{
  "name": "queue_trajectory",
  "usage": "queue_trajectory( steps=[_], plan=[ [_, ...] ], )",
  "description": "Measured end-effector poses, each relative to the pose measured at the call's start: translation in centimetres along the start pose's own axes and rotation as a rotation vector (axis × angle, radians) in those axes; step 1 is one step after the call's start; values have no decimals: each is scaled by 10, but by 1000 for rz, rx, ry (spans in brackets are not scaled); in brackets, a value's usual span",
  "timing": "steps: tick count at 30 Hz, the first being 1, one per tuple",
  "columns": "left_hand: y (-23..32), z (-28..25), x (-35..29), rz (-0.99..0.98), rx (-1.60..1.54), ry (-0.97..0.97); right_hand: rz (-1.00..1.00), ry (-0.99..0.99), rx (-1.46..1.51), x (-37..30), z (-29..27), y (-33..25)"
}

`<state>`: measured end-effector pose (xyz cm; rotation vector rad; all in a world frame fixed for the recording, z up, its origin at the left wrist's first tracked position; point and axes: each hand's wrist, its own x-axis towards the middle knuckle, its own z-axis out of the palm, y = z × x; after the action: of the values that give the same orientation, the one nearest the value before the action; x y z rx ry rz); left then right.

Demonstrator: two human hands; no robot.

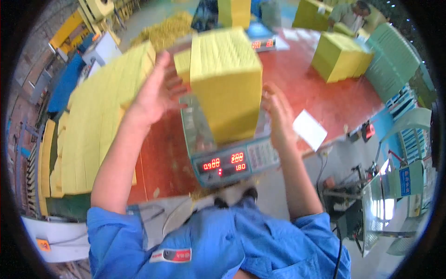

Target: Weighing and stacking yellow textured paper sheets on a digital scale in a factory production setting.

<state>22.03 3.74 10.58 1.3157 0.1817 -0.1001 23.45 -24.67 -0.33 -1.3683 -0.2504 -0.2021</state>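
A tall block of stacked yellow paper (226, 93) stands upright on a pale green digital weighing scale (260, 148) with a lit red display. To the left of the block, my left hand (160, 90) is open with fingers spread, apart from the paper. My right hand (278, 111) is open along the block's right side; its fingertips are close to the paper, and I cannot tell whether they touch it. The block hides most of the scale's weighing plate.
Rows of yellow paper stacks (97, 121) lie on the left. On the red tabletop (297, 88) are a white sheet (310, 130) and another yellow block (339, 58). A second scale (262, 35) stands at the back. A person (350, 17) sits at the far right.
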Motion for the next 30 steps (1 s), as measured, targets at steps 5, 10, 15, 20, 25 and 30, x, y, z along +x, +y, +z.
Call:
queue_trajectory(
  steps=[5, 10, 15, 20, 25, 30],
  plan=[
    [-3, 24, 41, -210, 191, -240, 90, -112, 3, 10, 30, 65],
    [-1, 34, 39, -285, 192, -396, 103, 9, 206, -31, 36, 30],
    [-5, 58, 46, -303, 156, -501, 145, 171, 163, -71, -13, 36],
    [-9, 102, 53, -364, 173, -612, 537, 213, 50, -84, -59, 48],
    [-10, 149, 54, -485, 260, -621, 624, 216, 566, -76, -86, 40],
    [-29, 203, 79, -400, 61, -592, 589, 153, 131, -20, -169, 21]
  ],
)
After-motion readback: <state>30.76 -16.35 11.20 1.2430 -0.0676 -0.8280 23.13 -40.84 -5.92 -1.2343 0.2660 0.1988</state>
